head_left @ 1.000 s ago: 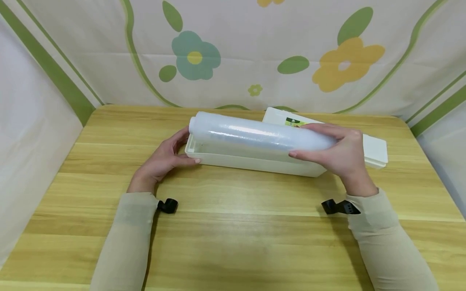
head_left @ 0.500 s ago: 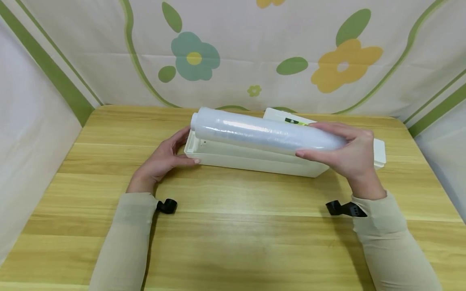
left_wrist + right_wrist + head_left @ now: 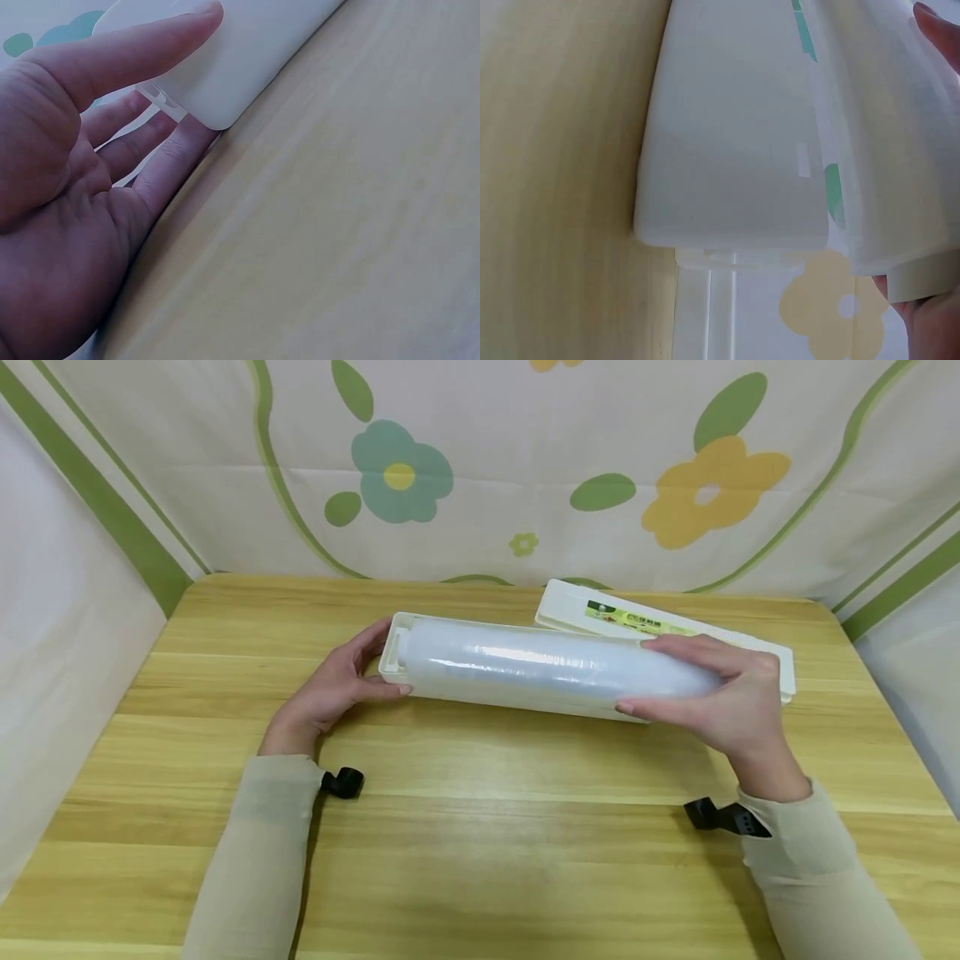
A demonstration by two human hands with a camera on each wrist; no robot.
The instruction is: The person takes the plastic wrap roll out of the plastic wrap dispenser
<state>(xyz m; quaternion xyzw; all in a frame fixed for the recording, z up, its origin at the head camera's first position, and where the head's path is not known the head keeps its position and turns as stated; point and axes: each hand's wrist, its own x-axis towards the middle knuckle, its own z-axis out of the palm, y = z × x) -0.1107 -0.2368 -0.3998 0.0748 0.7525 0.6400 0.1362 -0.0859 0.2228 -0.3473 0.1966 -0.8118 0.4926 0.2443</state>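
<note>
A fat roll of cling film [image 3: 525, 660] lies tilted over a long white box [image 3: 393, 647]. Its left end is down inside the box, while its right end stays raised above the rim, as the right wrist view shows with a gap over the box wall [image 3: 735, 135]. My right hand [image 3: 738, 702] grips that raised end, thumb in front and fingers behind. At the box's left end, my left hand [image 3: 330, 693] holds the box between thumb and fingers. In the left wrist view the thumb [image 3: 142, 52] presses on the white wall and the fingers reach behind.
A white lid [image 3: 566, 604] with a green and yellow label [image 3: 645, 622] lies on the wooden table [image 3: 480, 843] behind the box, to the right. A flowered curtain [image 3: 480, 468] hangs along the table's back edge. Each wrist carries a black camera mount [image 3: 345, 782].
The left end of the film roll has come down into the box. My right hand has shifted right and slightly toward me with the roll. My left hand stays on the box.
</note>
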